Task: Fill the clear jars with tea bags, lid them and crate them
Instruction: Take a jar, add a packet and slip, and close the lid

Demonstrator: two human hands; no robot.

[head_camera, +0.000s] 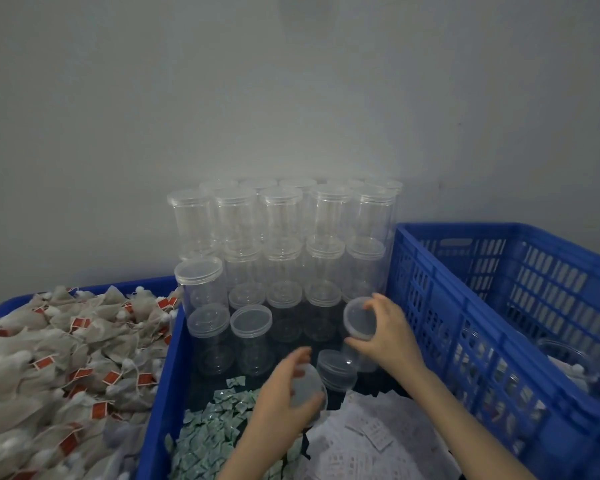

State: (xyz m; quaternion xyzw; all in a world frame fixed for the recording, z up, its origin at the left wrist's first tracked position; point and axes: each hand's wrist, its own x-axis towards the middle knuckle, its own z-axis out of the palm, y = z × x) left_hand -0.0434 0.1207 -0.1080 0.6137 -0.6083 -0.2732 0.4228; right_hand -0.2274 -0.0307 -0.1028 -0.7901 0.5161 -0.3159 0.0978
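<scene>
With our right hand (383,327) pinching a jar (361,336) by its lid and our left hand (284,393) gripping a loose lid (309,389), we should free the left hand before unscrewing.

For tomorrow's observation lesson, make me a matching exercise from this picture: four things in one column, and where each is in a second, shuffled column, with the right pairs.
Column A
1. tea bags
2. stacked clear jars
3. loose lid
4. green sachets

Column B
a. held in the right hand
b. piled in the tray on the far left
c. scattered in the middle tray, near the left hand
d. against the wall, behind both hands

Pairs: 1-b, 2-d, 3-a, 4-c
</scene>
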